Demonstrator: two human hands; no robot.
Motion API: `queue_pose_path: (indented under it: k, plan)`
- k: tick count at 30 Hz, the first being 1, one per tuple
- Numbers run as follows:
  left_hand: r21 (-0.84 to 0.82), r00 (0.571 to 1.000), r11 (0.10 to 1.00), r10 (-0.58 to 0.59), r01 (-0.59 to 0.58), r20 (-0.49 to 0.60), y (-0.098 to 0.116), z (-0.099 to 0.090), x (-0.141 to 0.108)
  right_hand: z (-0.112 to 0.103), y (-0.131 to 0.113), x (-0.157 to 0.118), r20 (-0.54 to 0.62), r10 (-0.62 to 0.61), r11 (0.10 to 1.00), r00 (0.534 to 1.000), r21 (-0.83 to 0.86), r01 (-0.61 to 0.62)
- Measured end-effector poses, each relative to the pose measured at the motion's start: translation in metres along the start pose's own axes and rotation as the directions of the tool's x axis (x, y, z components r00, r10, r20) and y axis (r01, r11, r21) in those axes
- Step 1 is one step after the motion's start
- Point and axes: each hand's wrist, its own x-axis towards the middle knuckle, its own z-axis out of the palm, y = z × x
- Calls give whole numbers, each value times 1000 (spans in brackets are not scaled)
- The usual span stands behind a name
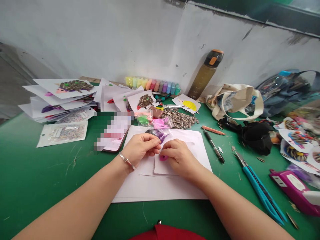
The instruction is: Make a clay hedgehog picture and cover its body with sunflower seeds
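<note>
Left hand (151,145): fingertips pinched together, contents hidden. Right hand (178,156): curled over card (160,169), hold unclear. Pink clay (163,158): on card, under right fingertips. Step, seemingly: placing clay. Next move likely calls for steadied card, light pressing.

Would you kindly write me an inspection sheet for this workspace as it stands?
Surface: green tabletop, bits of debris scattered on it.
Job's things: small pink clay-like piece on a small white paper card, over larger white paper sheets; heap of striped seeds beyond.
Clutter: blue plastic utility knife at right, blade seemingly out; slim black pen; stack of decorated white cards at left.
Hands: left hand, fingertips together, contents unclear; right hand, fingers at the pink piece.
Cables: nothing seen.
Surroundings: scuffed pale grey wall; tall brownish bottle with black-and-orange lid near it.
</note>
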Motion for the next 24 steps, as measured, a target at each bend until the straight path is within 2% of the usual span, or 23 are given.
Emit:
queue_pose_path:
  k: [24]
  plan:
    - [14,1000,1000,-4,4,11,-2,1,1,-4,-2,1,34,-5,1000,999,6,5]
